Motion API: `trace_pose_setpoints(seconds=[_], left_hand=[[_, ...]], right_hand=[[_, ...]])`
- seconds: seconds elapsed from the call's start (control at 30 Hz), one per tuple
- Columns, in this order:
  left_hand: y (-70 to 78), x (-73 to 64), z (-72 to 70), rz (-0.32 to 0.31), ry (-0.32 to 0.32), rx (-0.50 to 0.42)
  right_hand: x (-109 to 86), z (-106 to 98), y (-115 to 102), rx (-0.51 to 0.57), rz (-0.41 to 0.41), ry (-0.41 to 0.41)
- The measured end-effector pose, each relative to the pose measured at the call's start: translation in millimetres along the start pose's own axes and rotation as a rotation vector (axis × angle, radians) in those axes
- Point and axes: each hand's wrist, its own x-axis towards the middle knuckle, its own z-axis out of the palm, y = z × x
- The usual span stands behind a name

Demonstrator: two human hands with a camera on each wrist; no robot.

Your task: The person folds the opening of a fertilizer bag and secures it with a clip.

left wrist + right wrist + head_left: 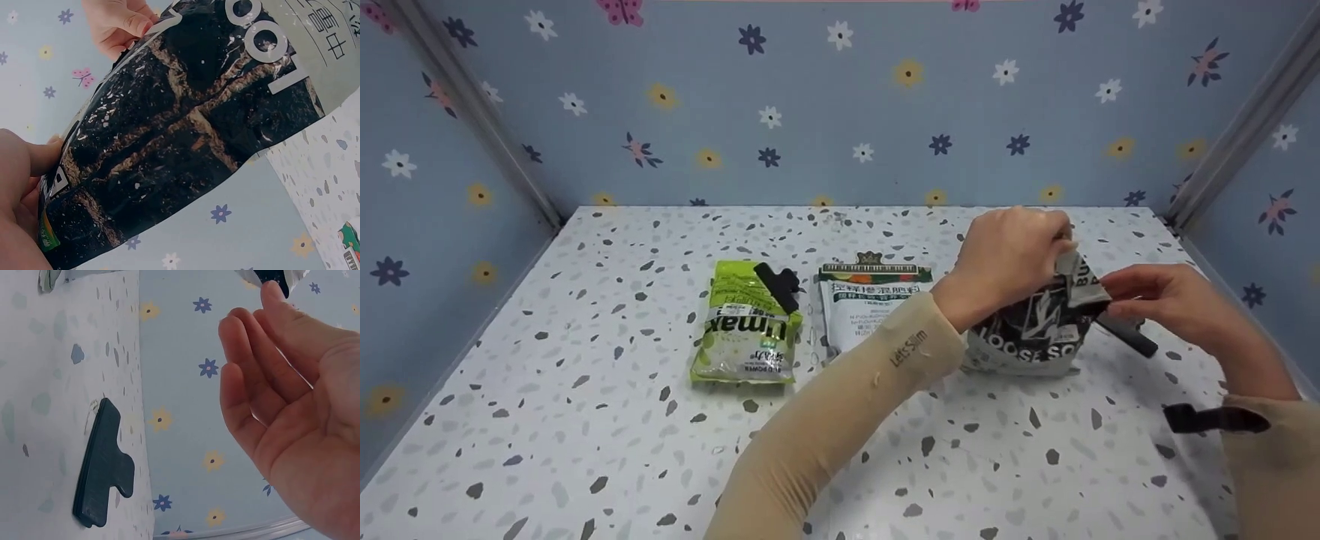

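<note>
In the head view a black and grey bag (1027, 330) printed "LOOSE SO" stands at the right of the table, its top edge drawn up. My left hand (1009, 251) grips that top edge from above. Thumb and fingers of my right hand (1177, 304) pinch the bag's right upper corner. The left wrist view has the bag's dark front (169, 129) stretched between both hands. Only a torn-looking bit of the bag (281, 277) shows above the right thumb in the right wrist view. A black clip (104, 467) lies on the table, just right of the bag.
A green bag (746, 337) with a second black clip (780, 286) at its upper right lies to the left. Between the bags is a white packet (870, 307), partly behind the left sleeve. Flowered walls (810, 97) enclose the speckled table (585, 420).
</note>
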Motion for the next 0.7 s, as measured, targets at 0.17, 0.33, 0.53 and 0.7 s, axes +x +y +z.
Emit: trace_pose_setpoints(seconds=[0.17,0.33,0.53,0.7], left_hand=[[-0.3,-1.1,1.2,0.002,0.004,-0.004],[-0.2,-1.4,1.4,-0.001,0.002,-0.019],[-0.8,-3.6,2.8,0.013,0.025,-0.001],[-0.5,-4.3,3.4,0.014,0.026,0.002]], right_hand=[[1.1,-3.7,14.3,-0.139,0.084,0.020],[3.1,-9.3,32.2,-0.294,0.240,-0.014],[3.6,-10.9,45.3,-0.382,0.367,-0.132],[3.1,-7.1,49.4,-0.401,0.370,-0.138]])
